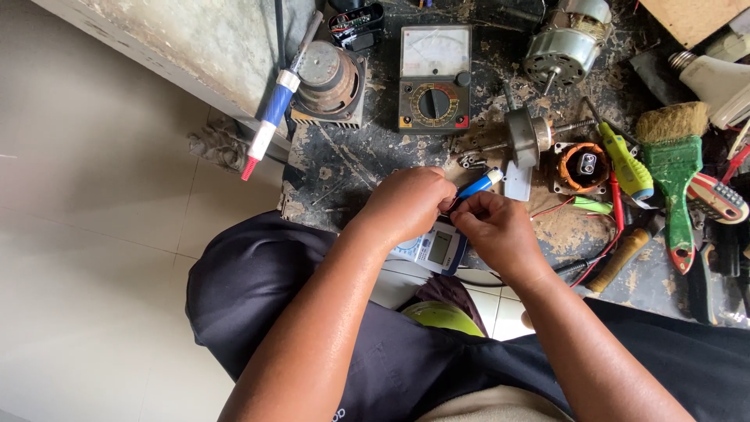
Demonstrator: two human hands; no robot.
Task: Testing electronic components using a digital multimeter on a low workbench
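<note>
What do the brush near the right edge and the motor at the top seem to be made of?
Brush: green handle with worn paint, probably wood or plastic; tan bristles look like natural fibre, matted.
Motor: bare grey metal casing, dull sheen, with a steel-looking shaft.
Both hands, left and right, work elsewhere.

On the dirty table (351,168) lies an analog meter (434,78) with a round dial. Left of it stands a rusty round motor part (328,82), and beside that a blue and white soldering iron (273,117). At the right are a green brush (673,168), a green screwdriver (625,164) and an orange copper coil (582,166).
</note>
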